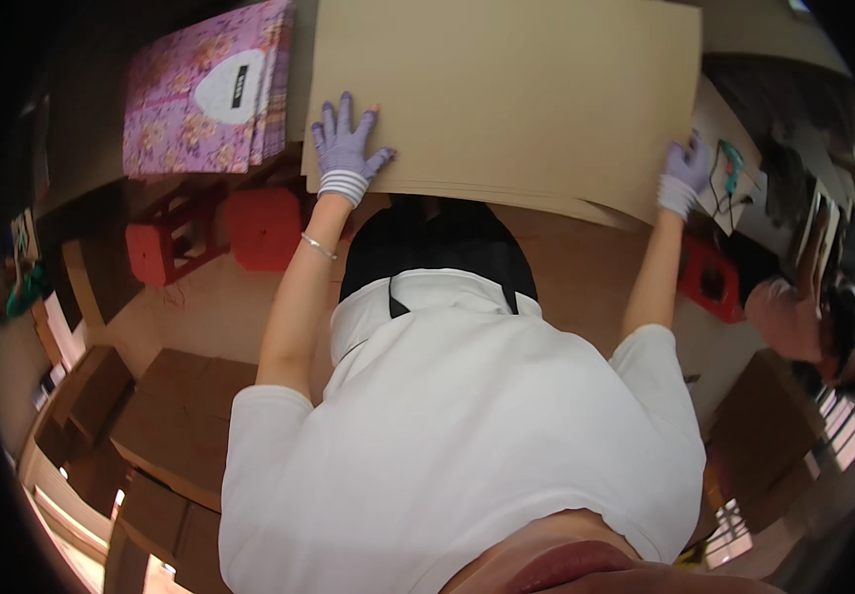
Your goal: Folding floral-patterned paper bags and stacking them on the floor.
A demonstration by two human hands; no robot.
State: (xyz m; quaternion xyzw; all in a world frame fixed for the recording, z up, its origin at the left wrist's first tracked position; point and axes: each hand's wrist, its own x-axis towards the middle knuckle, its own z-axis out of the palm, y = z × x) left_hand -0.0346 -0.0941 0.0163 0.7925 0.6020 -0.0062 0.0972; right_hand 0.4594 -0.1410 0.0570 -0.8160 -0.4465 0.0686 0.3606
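A large stack of flat brown cardboard sheets [507, 94] lies in front of me, its layers showing along the near edge. My left hand [345, 148], in a purple knitted glove with a striped white cuff, rests flat on the top sheet near its left edge. The fingers of that hand are spread. At the right edge of the stack, my right hand [685, 176] wears a matching glove. Its fingers are bent around the cardboard's edge and partly hidden. Below this hand, the layers at the near right corner stand slightly apart.
Folded purple floral packages [195, 94] lie left of the cardboard. Red stools [264, 228] stand below them, and another red stool [710, 277] is at the right. A teal tool [730, 166] with a cable lies at the right. Another person [794, 317] is there too. Brown boxes [185, 416] stand behind me.
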